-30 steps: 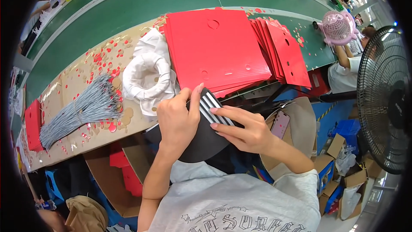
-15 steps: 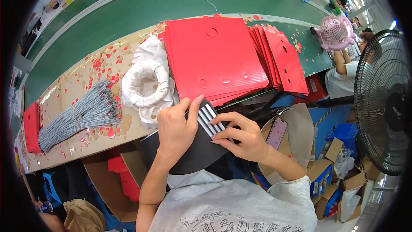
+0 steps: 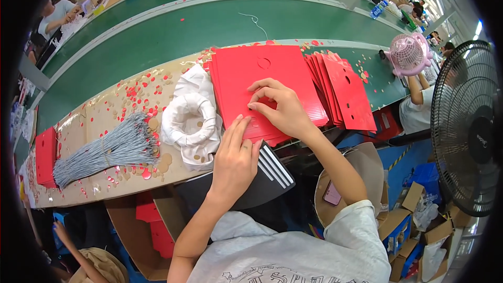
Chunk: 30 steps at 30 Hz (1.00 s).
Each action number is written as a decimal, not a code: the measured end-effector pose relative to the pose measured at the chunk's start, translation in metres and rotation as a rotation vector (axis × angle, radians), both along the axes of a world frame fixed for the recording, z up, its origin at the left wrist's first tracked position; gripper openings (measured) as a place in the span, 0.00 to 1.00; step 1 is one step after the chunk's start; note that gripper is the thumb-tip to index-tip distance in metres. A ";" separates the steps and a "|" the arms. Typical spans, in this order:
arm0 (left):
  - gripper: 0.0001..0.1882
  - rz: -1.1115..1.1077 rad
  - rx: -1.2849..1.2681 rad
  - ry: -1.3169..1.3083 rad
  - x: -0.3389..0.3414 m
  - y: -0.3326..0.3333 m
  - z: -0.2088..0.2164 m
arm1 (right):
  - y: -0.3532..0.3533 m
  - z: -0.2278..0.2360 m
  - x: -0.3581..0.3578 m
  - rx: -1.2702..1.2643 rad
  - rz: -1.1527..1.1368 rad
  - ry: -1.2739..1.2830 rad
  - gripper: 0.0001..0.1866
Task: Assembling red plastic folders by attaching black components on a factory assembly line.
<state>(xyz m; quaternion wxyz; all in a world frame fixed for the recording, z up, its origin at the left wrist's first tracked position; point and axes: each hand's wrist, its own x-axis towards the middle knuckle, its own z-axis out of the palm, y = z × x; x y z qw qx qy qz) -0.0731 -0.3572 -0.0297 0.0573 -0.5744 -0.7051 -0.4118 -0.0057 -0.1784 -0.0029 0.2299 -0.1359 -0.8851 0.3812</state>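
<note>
My left hand (image 3: 237,158) lies with fingers stretched out on the lower left edge of the top red sheet (image 3: 285,68), beside a round cut mark. Over the same sheet is my right hand (image 3: 283,109), its thumb and forefinger curled to a pinch; a tiny dark spot shows at the tips, too small to name. Under my left wrist, at the table edge, rests a black sheet (image 3: 230,188) with several white strips (image 3: 275,166) on its right part. The red sheets are stacked, with a cut ring near the top one's far edge.
Left of the stack sit a white cloth ring (image 3: 173,126) and a tied bundle of grey wires (image 3: 107,152). Holed red pieces (image 3: 348,91) lean at the right. Red and tan discs litter the table. A black fan (image 3: 466,126) and cardboard boxes (image 3: 395,217) stand right.
Both hands have left the white strips on the black sheet. My right hand has moved up over the red stack, and my left fingers now lie on the red sheet's edge. The view has shifted slightly.
</note>
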 end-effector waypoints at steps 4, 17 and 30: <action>0.10 -0.010 -0.031 0.002 0.001 0.001 0.004 | 0.005 0.000 -0.009 0.016 -0.030 -0.030 0.04; 0.10 -0.045 -0.030 0.055 0.001 -0.001 0.000 | 0.045 -0.009 -0.007 0.624 -0.120 -0.013 0.14; 0.11 -0.061 0.003 0.041 -0.001 0.002 0.000 | 0.088 -0.002 -0.033 0.752 -0.215 -0.214 0.17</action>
